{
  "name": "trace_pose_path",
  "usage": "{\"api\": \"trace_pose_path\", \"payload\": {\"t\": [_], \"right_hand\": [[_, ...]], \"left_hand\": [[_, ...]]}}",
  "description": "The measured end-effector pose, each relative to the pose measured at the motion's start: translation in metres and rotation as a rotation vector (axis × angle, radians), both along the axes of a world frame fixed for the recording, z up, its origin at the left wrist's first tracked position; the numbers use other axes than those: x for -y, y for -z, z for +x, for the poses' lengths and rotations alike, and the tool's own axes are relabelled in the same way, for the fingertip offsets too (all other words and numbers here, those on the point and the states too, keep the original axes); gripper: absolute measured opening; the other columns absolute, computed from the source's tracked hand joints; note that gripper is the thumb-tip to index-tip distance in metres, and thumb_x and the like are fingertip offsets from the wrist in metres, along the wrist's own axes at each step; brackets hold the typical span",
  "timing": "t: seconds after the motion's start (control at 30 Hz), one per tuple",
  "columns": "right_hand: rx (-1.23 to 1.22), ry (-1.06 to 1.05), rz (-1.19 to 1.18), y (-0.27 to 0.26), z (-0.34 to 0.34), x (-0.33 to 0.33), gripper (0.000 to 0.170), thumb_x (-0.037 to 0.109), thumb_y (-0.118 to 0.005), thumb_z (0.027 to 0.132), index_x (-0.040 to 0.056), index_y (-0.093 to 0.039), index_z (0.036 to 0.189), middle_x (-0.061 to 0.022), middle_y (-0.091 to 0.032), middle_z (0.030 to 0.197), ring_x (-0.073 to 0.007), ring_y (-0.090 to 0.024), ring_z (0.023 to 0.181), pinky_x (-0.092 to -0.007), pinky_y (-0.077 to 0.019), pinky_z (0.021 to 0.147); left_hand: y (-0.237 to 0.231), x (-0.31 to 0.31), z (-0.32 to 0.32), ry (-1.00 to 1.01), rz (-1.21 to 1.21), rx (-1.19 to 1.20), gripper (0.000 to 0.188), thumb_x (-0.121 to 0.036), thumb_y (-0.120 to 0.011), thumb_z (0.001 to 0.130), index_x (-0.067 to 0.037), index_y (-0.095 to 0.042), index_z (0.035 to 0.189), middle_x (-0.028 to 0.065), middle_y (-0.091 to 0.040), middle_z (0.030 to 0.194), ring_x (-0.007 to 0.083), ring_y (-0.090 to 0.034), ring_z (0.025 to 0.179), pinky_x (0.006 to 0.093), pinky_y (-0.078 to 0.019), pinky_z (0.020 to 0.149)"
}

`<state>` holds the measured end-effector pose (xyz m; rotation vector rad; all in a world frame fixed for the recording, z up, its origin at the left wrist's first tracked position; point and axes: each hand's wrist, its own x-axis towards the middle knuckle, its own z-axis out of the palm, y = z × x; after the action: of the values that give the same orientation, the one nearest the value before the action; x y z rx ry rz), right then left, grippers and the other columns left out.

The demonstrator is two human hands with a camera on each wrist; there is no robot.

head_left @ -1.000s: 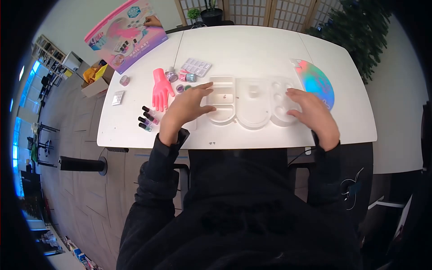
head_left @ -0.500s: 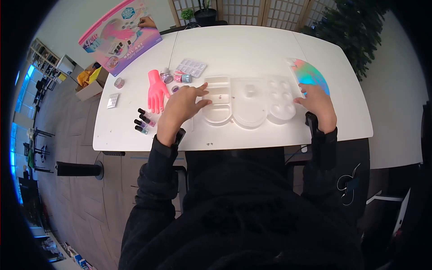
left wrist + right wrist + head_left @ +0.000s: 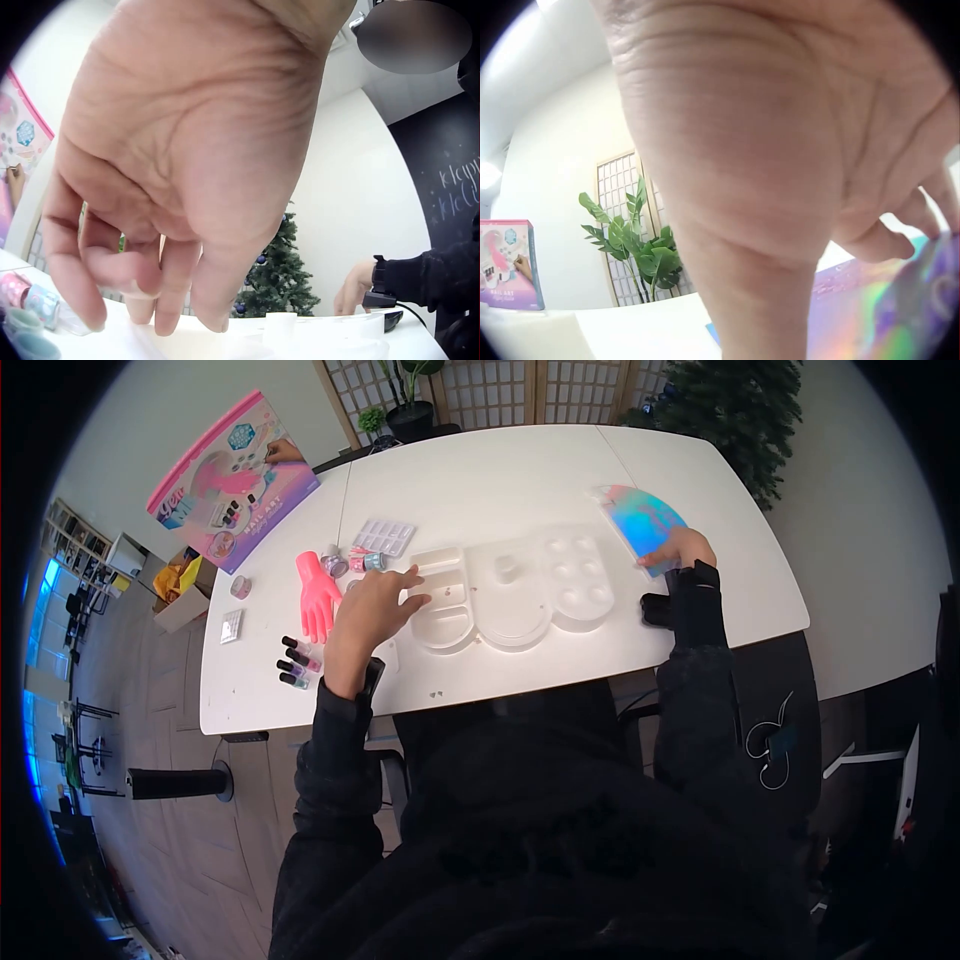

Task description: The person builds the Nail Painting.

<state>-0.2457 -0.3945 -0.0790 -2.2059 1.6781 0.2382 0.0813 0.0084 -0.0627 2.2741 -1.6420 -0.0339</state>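
My left hand [image 3: 372,615] hovers at the left rim of a white plastic tray [image 3: 512,632], thumb and fingers spread over its divided compartments. The left wrist view shows that hand's fingers [image 3: 171,289] loosely bent, with nothing between them. On the right, my right hand [image 3: 688,548] reaches down over the lower edge of a shiny rainbow fan-shaped sheet [image 3: 640,518]. Its thumb [image 3: 769,315] points down beside the sheet in the right wrist view, apart from the bent fingers. The tray has a raised knob in its middle section and round wells at right.
Left of the tray lie a pink model hand [image 3: 318,600], several nail polish bottles [image 3: 297,658], small glitter jars [image 3: 335,563] and a clear nail tray [image 3: 385,537]. A nail art box [image 3: 235,490] stands at the back left. A small white packet [image 3: 231,626] lies near the left edge.
My right hand has left the tray's right end and moved right onto the shiny sheet. My left hand stays at the tray's left rim. The head view has turned slightly.
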Motion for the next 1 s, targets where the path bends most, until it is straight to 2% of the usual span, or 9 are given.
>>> {"api": "trace_pose_path", "payload": {"t": [0.23,0.3,0.37,0.57,0.6,0.8,0.9,0.97,1.0], "right_hand": [[-0.104,0.272,-0.126,0.002,0.001,-0.012,0.1,0.058,-0.103,0.053,0.0052,-0.074,0.132,-0.0196,-0.07,0.138,-0.0346,-0.072,0.119,-0.0426,-0.0556,0.103],[-0.119,0.294,-0.211,-0.001,0.0,-0.017,0.1,0.058,-0.103,0.053,0.0062,-0.073,0.134,-0.0188,-0.069,0.139,-0.0351,-0.071,0.119,-0.0431,-0.0558,0.103],[-0.134,0.312,-0.296,0.002,-0.004,-0.012,0.101,0.058,-0.103,0.054,0.0073,-0.072,0.136,-0.0179,-0.068,0.141,-0.0356,-0.071,0.12,-0.0436,-0.0561,0.103],[-0.041,0.052,0.013,0.029,-0.016,0.05,0.111,0.057,-0.104,0.052,0.0101,-0.065,0.145,-0.0197,-0.068,0.139,-0.0336,-0.071,0.12,-0.0451,-0.0575,0.1],[-0.088,0.063,-0.021,0.03,-0.013,0.05,0.113,0.059,-0.104,0.051,0.01,-0.065,0.145,-0.02,-0.068,0.14,-0.0337,-0.071,0.121,-0.0452,-0.0574,0.1],[-0.378,0.262,-0.319,0.018,0.012,0.031,0.12,0.066,-0.102,0.047,0.0099,-0.065,0.145,-0.0214,-0.067,0.141,-0.0348,-0.07,0.124,-0.0458,-0.0567,0.101],[-0.286,0.254,-0.248,0.015,-0.007,0.051,0.123,0.072,-0.1,0.045,0.0079,-0.065,0.144,-0.0238,-0.067,0.141,-0.0367,-0.067,0.129,-0.0449,-0.0557,0.103],[-0.219,0.096,-0.153,0.011,-0.011,0.05,0.118,0.069,-0.101,0.045,0.0051,-0.069,0.139,-0.0235,-0.068,0.14,-0.0374,-0.066,0.129,-0.0429,-0.055,0.105],[-0.053,0.15,-0.226,0.021,-0.016,0.058,0.11,0.064,-0.103,0.046,0.0017,-0.072,0.132,-0.0224,-0.072,0.133,-0.0356,-0.071,0.122,-0.0407,-0.056,0.103]], "left_hand": [[-0.003,0.001,-0.001,0.026,-0.026,-0.012,0.033,-0.032,-0.079,0.091,-0.011,-0.082,0.116,0.0189,-0.078,0.097,0.0394,-0.075,0.087,0.0485,-0.0593,0.08],[-0.016,0.001,-0.011,-0.06,0.099,-0.098,0.034,-0.026,-0.078,0.094,-0.004,-0.079,0.12,0.0181,-0.076,0.12,0.0409,-0.072,0.104,0.0446,-0.0552,0.095],[-0.015,0.001,-0.011,-0.051,0.086,-0.103,0.033,-0.025,-0.077,0.094,-0.004,-0.079,0.119,0.0184,-0.076,0.118,0.0408,-0.072,0.104,0.0448,-0.0553,0.094],[-0.005,0.0,-0.005,-0.026,0.033,-0.038,0.032,-0.023,-0.078,0.09,-0.008,-0.08,0.118,0.0182,-0.078,0.108,0.0396,-0.073,0.097,0.0467,-0.0577,0.089],[0.0,0.001,-0.002,-0.008,0.005,0.0,0.032,-0.024,-0.08,0.087,-0.011,-0.081,0.117,0.018,-0.078,0.102,0.0389,-0.075,0.091,0.0483,-0.0599,0.085],[0.0,-0.002,-0.01,-0.008,-0.054,0.033,0.035,-0.025,-0.083,0.084,-0.011,-0.082,0.116,0.021,-0.078,0.1,0.0396,-0.074,0.094,0.0499,-0.0595,0.087],[-0.008,0.0,-0.01,-0.051,0.065,-0.054,0.038,-0.027,-0.081,0.086,-0.009,-0.079,0.12,0.0177,-0.077,0.116,0.0382,-0.073,0.104,0.0468,-0.0561,0.095],[-0.007,0.001,-0.01,-0.084,0.047,-0.075,0.037,-0.027,-0.081,0.086,-0.009,-0.08,0.118,0.0181,-0.077,0.116,0.0376,-0.073,0.104,0.0466,-0.0562,0.094],[0.004,0.004,-0.003,-0.065,0.067,-0.044,0.045,-0.028,-0.082,0.084,-0.012,-0.077,0.126,0.017,-0.077,0.113,0.0369,-0.074,0.102,0.0476,-0.0584,0.09]]}}
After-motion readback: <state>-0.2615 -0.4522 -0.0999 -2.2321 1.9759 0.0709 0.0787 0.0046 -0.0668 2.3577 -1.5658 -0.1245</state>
